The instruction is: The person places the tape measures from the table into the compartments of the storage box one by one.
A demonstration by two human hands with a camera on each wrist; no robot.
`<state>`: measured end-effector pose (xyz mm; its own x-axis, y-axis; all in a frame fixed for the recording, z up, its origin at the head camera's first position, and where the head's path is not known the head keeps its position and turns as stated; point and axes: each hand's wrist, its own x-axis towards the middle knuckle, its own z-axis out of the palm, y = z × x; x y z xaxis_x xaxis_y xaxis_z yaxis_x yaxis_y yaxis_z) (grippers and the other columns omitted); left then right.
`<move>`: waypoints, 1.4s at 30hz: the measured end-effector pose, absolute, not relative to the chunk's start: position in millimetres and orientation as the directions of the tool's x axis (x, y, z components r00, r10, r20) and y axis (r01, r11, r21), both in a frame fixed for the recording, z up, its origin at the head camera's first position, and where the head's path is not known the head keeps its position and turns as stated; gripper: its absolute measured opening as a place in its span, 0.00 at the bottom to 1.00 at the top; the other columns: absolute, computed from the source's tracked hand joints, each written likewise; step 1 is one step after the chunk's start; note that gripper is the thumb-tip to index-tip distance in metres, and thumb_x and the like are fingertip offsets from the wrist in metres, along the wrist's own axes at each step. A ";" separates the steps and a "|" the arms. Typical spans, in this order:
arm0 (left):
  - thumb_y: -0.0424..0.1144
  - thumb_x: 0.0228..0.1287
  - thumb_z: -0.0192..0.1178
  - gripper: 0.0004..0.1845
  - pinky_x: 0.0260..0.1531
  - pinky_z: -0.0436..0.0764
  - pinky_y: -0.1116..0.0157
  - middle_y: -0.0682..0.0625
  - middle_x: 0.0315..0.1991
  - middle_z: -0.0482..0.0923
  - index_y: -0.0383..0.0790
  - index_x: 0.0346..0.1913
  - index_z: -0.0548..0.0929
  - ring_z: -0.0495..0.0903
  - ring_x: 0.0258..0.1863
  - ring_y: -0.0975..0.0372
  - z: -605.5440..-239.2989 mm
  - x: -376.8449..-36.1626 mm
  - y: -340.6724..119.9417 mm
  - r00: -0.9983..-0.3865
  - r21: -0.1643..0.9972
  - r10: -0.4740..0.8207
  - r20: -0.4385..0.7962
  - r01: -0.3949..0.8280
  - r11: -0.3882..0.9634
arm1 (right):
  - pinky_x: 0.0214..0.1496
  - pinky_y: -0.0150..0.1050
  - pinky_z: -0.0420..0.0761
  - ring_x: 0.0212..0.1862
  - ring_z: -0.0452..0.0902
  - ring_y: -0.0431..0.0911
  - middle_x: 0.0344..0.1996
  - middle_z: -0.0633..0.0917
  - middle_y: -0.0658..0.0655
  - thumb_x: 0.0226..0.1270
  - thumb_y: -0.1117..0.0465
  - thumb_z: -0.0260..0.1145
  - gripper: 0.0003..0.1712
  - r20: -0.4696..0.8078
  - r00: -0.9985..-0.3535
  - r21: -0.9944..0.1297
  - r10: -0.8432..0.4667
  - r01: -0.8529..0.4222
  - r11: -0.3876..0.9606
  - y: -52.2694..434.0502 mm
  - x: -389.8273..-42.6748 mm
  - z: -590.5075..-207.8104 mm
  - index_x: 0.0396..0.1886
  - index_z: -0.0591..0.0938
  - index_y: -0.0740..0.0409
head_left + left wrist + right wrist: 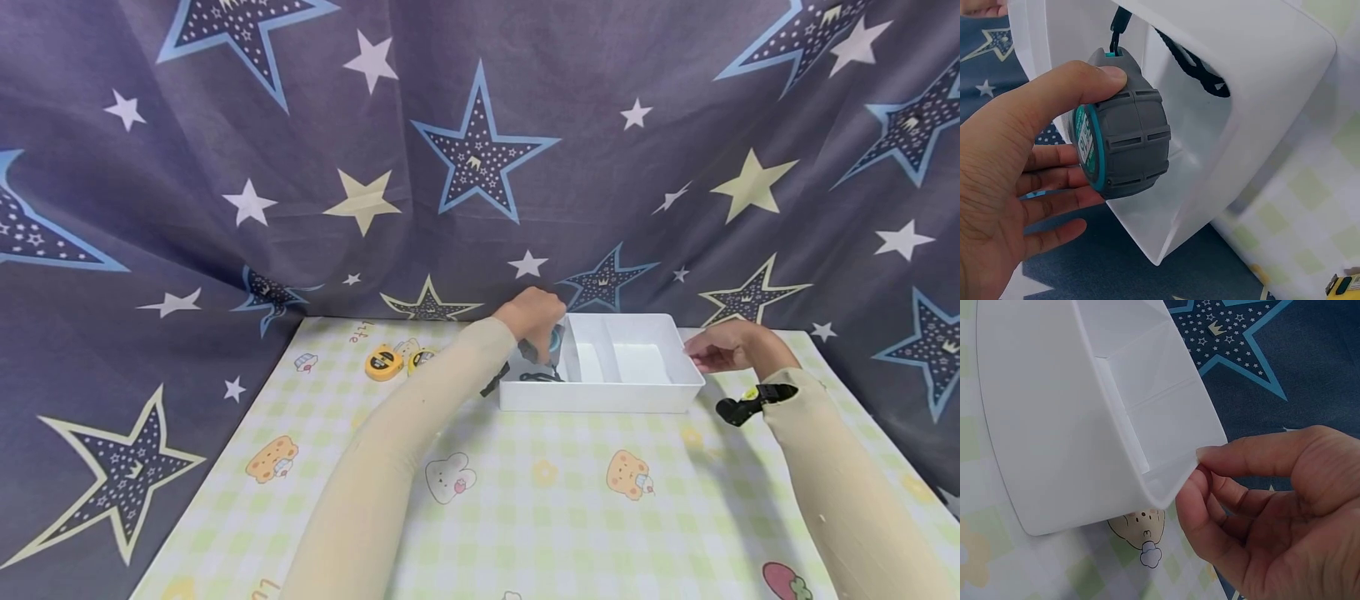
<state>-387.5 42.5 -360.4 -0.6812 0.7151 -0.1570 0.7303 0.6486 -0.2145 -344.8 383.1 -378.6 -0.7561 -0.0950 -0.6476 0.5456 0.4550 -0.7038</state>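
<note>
Left hand [1016,187] clamped on gray tape measure [1124,142], poised over left compartment of white tray [600,396] on counter [525,500]. Right hand [1272,512] pinching tray's right rim. Best lowered gently, strap tucked inside, tray kept steady.

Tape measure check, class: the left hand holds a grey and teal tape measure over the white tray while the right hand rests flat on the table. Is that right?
Not quite. The right hand is not flat on the table; the right wrist view shows it pinching the corner rim of the white tray. The left hand does hold the grey and teal tape measure.
</note>
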 end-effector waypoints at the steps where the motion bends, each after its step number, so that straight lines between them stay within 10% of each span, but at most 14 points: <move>1: 0.58 0.40 0.78 0.31 0.43 0.83 0.68 0.56 0.38 0.87 0.44 0.48 0.87 0.81 0.34 0.65 -361.4 -388.2 42.5 -0.681 -0.213 0.715 -0.158 0.730 0.649 | 0.40 0.29 0.85 0.30 0.83 0.36 0.25 0.84 0.48 0.71 0.68 0.62 0.09 -0.647 -0.756 -0.704 -0.096 0.545 0.455 383.3 -344.8 -378.7 0.31 0.83 0.54; 42: 0.55 0.37 0.82 0.30 0.46 0.83 0.65 0.53 0.38 0.84 0.43 0.41 0.82 0.79 0.37 0.60 -368.7 -392.7 37.5 -0.770 0.019 0.594 -0.233 0.607 0.795 | 0.40 0.28 0.85 0.28 0.82 0.36 0.24 0.83 0.48 0.73 0.68 0.60 0.11 -0.655 -0.750 -0.704 -0.094 0.559 0.439 383.7 -346.0 -379.4 0.29 0.82 0.54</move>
